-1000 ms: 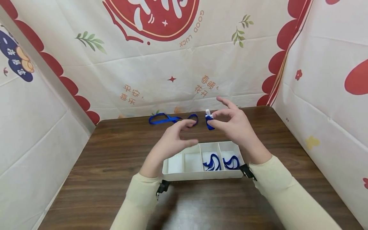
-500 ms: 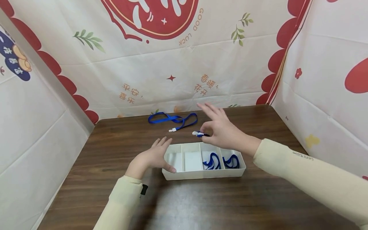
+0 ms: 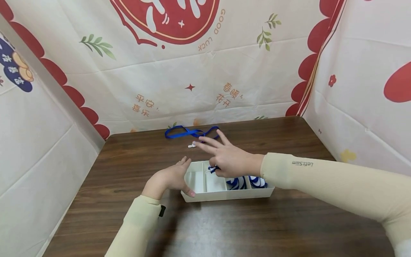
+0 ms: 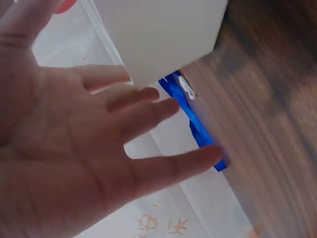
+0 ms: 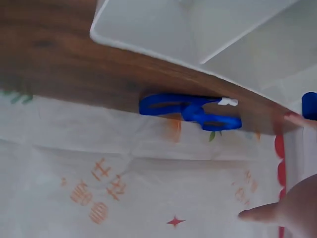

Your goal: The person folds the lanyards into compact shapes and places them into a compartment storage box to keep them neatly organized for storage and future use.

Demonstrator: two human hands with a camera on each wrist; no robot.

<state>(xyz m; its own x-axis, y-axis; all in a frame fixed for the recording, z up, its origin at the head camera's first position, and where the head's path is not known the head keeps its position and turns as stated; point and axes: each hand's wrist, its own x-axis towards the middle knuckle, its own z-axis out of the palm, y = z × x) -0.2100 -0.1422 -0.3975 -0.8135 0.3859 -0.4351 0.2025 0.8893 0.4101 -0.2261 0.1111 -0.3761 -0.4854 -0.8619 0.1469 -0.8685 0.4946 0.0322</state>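
Note:
My right hand (image 3: 232, 160) pinches a folded blue lanyard (image 3: 212, 169) with a white clip, over the second compartment from the left of a white divided box (image 3: 224, 197). Its other fingers are spread. In the right wrist view, only a blue bit of this lanyard (image 5: 310, 105) shows at the edge. My left hand (image 3: 167, 179) is at the box's left end, thumb by the front wall and fingers extended past the far corner. The left wrist view shows its palm (image 4: 74, 139) with straight fingers. Folded blue lanyards (image 3: 237, 183) lie in the two right compartments, partly hidden by my right hand and sleeve.
Another blue lanyard (image 3: 179, 134) with a white clip (image 3: 191, 145) lies looped near the table's back edge, behind the box. A printed white cloth (image 3: 192, 67) hangs along the back and both sides of the wooden table (image 3: 128, 171).
My right hand has carried the folded lanyard leftward and toward me, from behind the box to above its second compartment. My left hand has moved down to the box's left end.

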